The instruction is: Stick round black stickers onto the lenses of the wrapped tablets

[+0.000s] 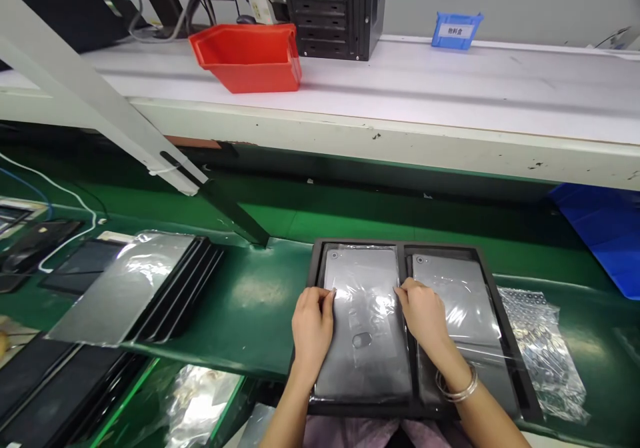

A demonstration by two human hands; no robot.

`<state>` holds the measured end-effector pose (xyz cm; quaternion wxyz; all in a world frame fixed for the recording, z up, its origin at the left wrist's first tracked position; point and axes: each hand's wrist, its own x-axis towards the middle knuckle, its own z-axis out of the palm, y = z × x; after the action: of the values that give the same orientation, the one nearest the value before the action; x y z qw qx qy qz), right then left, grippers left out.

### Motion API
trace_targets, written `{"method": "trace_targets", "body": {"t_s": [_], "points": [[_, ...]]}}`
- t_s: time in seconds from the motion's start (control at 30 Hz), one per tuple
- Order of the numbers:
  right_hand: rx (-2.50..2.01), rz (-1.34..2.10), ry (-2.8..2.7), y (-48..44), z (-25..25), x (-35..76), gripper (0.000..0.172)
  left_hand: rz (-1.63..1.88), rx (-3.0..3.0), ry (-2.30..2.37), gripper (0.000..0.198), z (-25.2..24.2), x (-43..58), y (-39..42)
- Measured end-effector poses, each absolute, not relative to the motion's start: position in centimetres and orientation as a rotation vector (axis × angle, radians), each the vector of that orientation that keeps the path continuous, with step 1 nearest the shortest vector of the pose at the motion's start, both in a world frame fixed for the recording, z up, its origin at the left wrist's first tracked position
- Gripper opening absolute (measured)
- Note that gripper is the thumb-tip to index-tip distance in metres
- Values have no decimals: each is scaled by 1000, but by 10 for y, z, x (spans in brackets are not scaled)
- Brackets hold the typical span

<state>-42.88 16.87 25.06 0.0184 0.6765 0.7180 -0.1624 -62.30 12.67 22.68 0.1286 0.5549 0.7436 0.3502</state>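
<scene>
A black two-slot tray [406, 247] lies on the green bench in front of me. Each slot holds a grey tablet wrapped in clear film: the left tablet [365, 321] and the right tablet [463, 301]. My left hand [311, 331] rests on the left tablet's left edge, fingers curled and pinching at the film. My right hand [424, 315] sits on the divider between the slots, fingertips pinching the left tablet's right edge. A bangle circles my right wrist.
A stack of black trays with a film-wrapped tablet [127, 285] lies to the left. Bubble wrap [543, 351] lies right of the tray. A red bin [247, 55], a black computer case [334, 8] and a blue box [456, 30] stand on the white shelf behind.
</scene>
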Motion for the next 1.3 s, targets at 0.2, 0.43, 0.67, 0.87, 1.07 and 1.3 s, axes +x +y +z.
{"method": "trace_targets", "body": {"t_s": [0.2,0.43,0.67,0.87,1.07,1.3], "points": [[2146,-712,2552,157,242,-418,20,1061,1395,1913,20,238,-620,112],[1986,-1608,2660,124,255,-412,14,1304,1189,1565,23,224,-621,90],[2121,-1463,2605,110,261,-393,22,1399,923,1422,30,221,-623,86],[2279,-1232,2543,91,251,-395,20,1173,1042,1865,22,239,-623,64],[2006,-812,2615,81,235,-399,37,871,1323,2019,17,239,-625,62],[1738,-646,2602,91,246,-398,39,555,1983,2157,25,246,-626,65]]}}
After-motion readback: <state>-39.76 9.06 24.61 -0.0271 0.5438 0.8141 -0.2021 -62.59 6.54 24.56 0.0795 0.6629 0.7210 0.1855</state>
